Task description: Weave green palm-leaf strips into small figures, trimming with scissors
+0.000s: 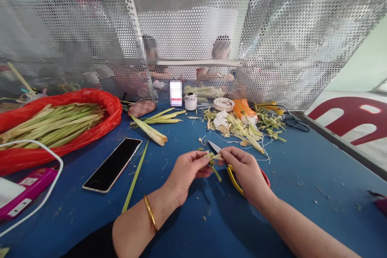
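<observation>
Fingers (pixel 200 162) pinching leaf strip (pixel 212 157), left hand (pixel 184 171) and right hand (pixel 246 169) both — pale green, frayed

A shared craft workshop — perforated metal screens (pixel 193 24), blue bench (pixel 302 169), heaped leaf strips (pixel 51 125).

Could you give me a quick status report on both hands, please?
Left hand and right hand both pinching a small leaf piece above the blue table. Scissors tucked under right hand, blade poking out. Phone lies off left, apart from hands.
</observation>
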{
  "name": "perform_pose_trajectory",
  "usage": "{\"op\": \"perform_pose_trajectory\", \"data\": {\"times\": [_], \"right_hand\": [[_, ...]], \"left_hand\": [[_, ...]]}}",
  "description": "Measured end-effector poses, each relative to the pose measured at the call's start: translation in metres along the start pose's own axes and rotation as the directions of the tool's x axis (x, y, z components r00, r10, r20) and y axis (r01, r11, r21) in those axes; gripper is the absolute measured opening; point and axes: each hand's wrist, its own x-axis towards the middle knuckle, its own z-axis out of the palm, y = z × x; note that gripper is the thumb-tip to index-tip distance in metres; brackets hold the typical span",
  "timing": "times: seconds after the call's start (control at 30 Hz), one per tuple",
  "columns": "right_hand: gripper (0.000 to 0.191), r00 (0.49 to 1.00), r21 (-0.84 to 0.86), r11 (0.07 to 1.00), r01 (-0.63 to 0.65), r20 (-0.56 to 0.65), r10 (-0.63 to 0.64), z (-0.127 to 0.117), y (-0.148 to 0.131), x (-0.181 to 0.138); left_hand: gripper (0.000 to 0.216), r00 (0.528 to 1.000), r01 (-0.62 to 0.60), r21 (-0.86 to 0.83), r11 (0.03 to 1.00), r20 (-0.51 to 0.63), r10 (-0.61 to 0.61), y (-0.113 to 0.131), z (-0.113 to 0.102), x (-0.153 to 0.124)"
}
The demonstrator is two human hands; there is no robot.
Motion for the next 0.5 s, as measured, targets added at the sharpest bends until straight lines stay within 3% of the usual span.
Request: {"op": "perform_pose_trajectory", "data": {"times": [0.1, 0.3, 0.5], "right_hand": [[0.036, 1.000, 0.003, 1.000, -0.012, 0.004, 0.012, 0.0004, -0.0006, 0.0005], [0.033, 0.967, 0.111, 0.985, -0.133, 0.233, 0.104, 0.0054, -0.0053, -0.0055], [0.030, 0.978, 0.116, 0.985, -0.127, 0.179, 0.105, 0.0058, -0.0021, -0.0056]], "left_hand": [[0.028, 0.996, -0.020, 0.039, 0.999, -0.085, 0.023, 0.0002, 0.0001, 0.0013], [0.025, 0.990, -0.095, 0.125, 0.988, -0.089, 0.107, 0.0032, 0.0015, -0.0022], [0.044, 0.998, -0.050, 0.075, 0.996, -0.043, 0.053, 0.0032, -0.0003, -0.0039]]}}
